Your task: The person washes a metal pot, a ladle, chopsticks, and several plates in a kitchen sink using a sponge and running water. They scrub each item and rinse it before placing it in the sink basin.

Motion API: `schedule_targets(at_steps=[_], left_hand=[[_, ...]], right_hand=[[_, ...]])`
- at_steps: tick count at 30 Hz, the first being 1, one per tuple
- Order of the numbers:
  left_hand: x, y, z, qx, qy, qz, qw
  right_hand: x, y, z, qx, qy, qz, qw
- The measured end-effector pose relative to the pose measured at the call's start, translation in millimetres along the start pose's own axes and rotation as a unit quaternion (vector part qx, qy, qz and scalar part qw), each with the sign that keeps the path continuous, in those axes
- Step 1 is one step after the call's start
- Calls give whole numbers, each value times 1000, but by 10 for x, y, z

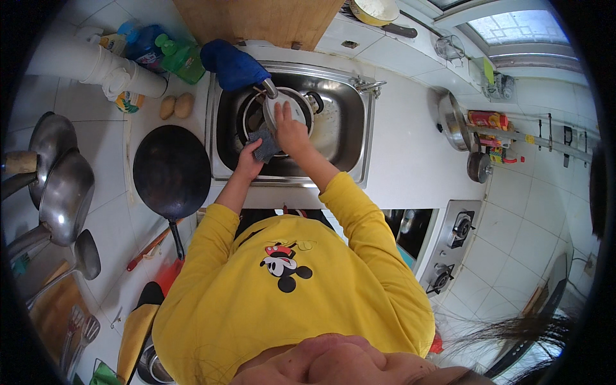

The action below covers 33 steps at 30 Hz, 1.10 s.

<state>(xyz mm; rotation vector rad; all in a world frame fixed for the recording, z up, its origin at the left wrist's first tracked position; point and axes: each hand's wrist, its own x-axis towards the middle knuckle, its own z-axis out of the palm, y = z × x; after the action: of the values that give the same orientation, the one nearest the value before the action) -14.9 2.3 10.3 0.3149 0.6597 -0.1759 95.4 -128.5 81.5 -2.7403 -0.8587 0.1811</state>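
Observation:
My left hand grips a grey scrubbing cloth at the near side of the sink. Just to its right, my right hand holds a white dish, fingers spread over its surface; the thumb is hidden. The dish is above a round pot that stands in the stainless-steel sink. A black handle shows at the pot's right side. Directly over the dish is a metal spout with a blue cover. Whether water runs from it I cannot tell.
A black frying pan lies left of the sink, with two brown eggs or potatoes behind it. Soap bottles stand at the back left. A tap sits at the sink's right rim. A gas hob is at the right.

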Motion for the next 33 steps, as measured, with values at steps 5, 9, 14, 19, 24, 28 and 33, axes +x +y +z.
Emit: schedule_targets(at_steps=[5,9,14,19,24,28,33], left_hand=[[-123,-18,84,14,-43,11,999],[-192,20,153,71,-44,19,996],[-162,62,178,106,-2,36,994],[-123,114,163,115,16,55,992],[-161,260,51,103,73,73,989],[-157,368,-33,65,71,101,990],[-145,414,-129,18,139,90,986]], right_hand=[[-27,-55,258,-27,-36,14,999],[-59,-23,356,1,-35,19,999],[-207,114,346,104,-39,13,994],[-471,648,514,212,89,72,971],[-622,1270,911,436,-1,402,805],[-491,1181,1232,599,-46,360,714],[-484,1139,1417,515,-75,336,785]])
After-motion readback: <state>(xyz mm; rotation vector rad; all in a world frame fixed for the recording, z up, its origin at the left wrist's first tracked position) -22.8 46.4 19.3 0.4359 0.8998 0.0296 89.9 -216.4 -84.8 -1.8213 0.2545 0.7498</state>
